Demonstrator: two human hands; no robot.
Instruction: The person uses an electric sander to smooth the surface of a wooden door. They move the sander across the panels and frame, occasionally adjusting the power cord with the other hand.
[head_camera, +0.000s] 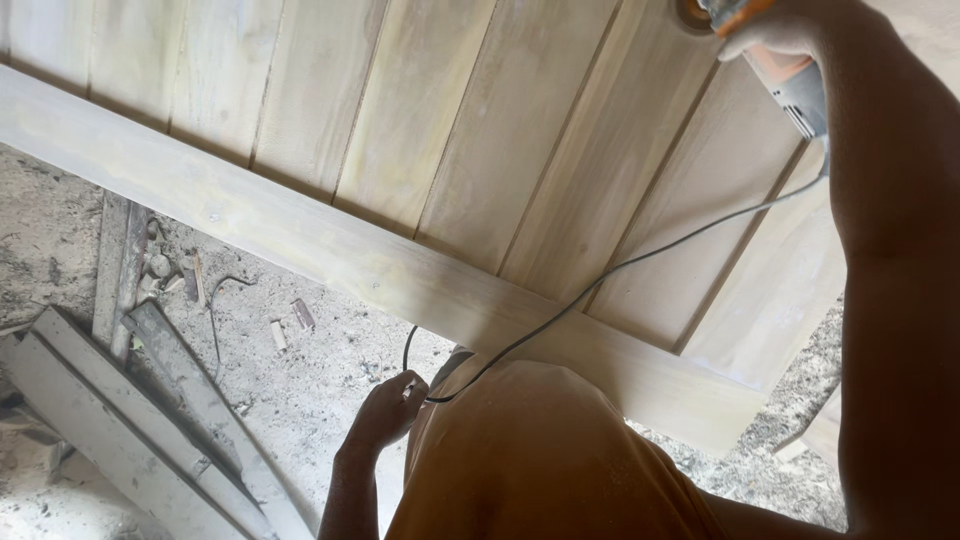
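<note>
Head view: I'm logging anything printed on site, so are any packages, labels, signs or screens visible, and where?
None visible: only a panelled wooden door, an orange and grey power tool in the right hand, its black cord in the left hand.

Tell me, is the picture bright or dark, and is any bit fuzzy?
Head view: soft, even daylight on the pale wooden door panel, no harsh glare; the right arm near the lens is dark and shadowed, its right hand and the orange power tool cut by the top edge and slightly soft; the left hand holding the black cord looks fairly sharp; the dusty floor is dimmer.
</note>
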